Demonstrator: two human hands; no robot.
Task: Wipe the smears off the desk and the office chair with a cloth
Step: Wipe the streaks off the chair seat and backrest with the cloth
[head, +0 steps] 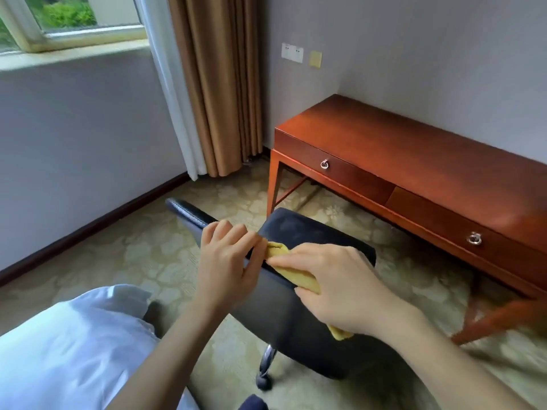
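Right hand [334, 288] is laid palm-down on the yellow cloth [279, 250], fingers fairly flat and close together, pressing it onto the black office chair [310, 235] rather than pinching it. Left hand [228, 261] is curled over the same padded edge just beside the cloth's far end and looks like it's bracing the chair. I can't tell if its fingertips actually touch the fabric.

What matters for the next stroke, I'd say: the cloth is folded long and lies along that edge, running diagonally from the left hand's fingers back under the right palm, with a corner poking out near the right wrist. So the wiping hand already sits on top of it, and the open stretch of black pad lies beyond its knuckles, on the desk side. Sliding away from the left hand seems the easy direction.

Desk [414, 149] is well apart to the right, nearer the right hand. Can't make out any smears from here, too blurry.
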